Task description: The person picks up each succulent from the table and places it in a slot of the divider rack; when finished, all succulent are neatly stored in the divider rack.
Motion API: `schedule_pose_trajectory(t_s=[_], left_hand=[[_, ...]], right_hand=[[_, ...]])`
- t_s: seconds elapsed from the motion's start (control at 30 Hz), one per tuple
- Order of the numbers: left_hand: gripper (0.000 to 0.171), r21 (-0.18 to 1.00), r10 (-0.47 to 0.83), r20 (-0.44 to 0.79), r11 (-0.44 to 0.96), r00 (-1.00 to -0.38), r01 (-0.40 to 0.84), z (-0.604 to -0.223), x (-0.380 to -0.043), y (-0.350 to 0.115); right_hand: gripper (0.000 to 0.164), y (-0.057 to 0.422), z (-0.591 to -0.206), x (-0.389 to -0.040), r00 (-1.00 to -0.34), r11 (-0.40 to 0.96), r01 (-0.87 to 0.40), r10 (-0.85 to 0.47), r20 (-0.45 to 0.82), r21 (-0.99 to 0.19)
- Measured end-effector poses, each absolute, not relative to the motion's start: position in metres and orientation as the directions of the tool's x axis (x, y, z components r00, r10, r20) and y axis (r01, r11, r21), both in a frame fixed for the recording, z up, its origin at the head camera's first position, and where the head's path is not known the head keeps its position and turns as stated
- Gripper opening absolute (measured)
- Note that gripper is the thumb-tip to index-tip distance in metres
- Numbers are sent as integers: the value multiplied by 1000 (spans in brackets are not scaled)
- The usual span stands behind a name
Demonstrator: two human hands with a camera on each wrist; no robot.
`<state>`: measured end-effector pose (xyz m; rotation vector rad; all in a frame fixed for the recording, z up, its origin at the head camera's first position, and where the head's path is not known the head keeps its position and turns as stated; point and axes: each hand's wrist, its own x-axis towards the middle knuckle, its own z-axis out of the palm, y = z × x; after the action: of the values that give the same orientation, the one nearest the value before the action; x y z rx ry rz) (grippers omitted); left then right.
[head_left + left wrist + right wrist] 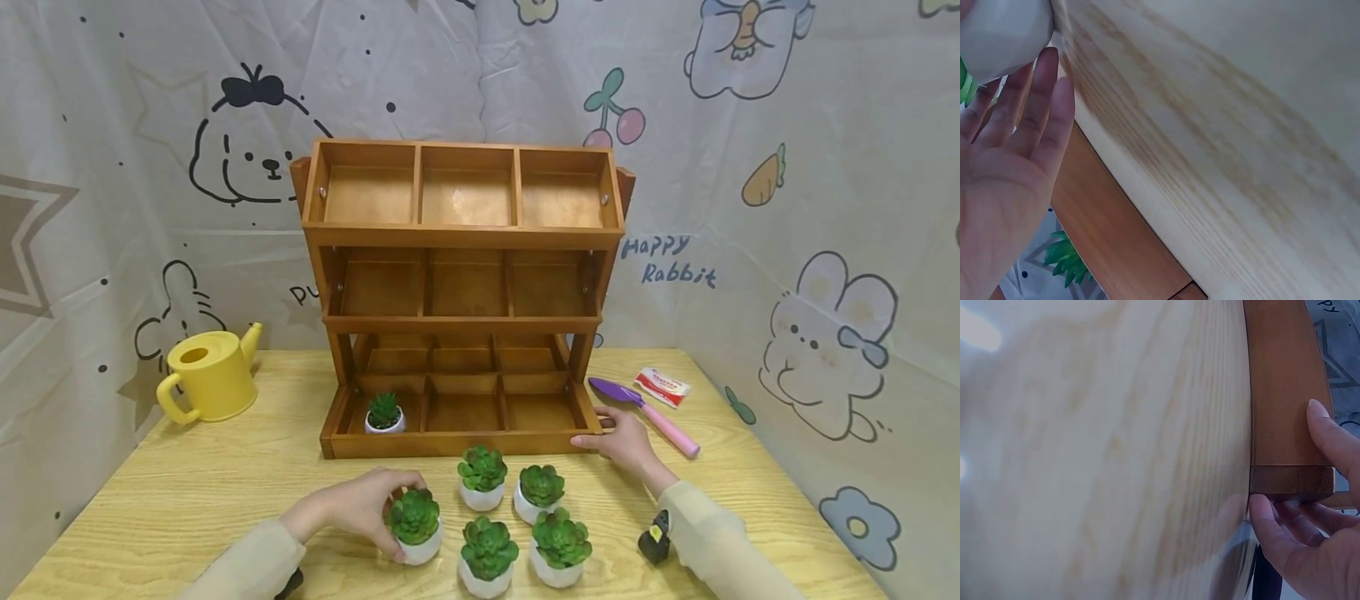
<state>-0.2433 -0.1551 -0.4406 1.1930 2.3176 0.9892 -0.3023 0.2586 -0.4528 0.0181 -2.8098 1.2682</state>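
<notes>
My left hand point(363, 504) holds a potted succulent point(420, 546), a green rosette in a white pot, with thumb and fingers around it at the table's front. In the left wrist view the fingers lie along the white pot point(1007, 40). My right hand point(626, 442) grips the bottom right front corner of a tiered wooden shelf point(457, 444). The right wrist view has the thumb on the front board point(1288, 394) and the other fingers against its end. A smaller spiky succulent point(385, 412) sits in the shelf's bottom left compartment.
Several more potted succulents point(487, 550) stand right of my left hand, in front of the shelf. A yellow watering can point(217, 379) is at the left. On the right lie a purple and pink trowel point(667, 425) and a red and white packet point(662, 387). Printed cloth hangs behind.
</notes>
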Motion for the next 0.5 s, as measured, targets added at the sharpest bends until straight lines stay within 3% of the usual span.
schedule_pose_trajectory(t_s=[0.5], left_hand=[[52, 696, 772, 110, 389, -626, 603, -444, -241, -153]], right_hand=[[84, 257, -449, -301, -998, 669, -28, 21, 57, -742]])
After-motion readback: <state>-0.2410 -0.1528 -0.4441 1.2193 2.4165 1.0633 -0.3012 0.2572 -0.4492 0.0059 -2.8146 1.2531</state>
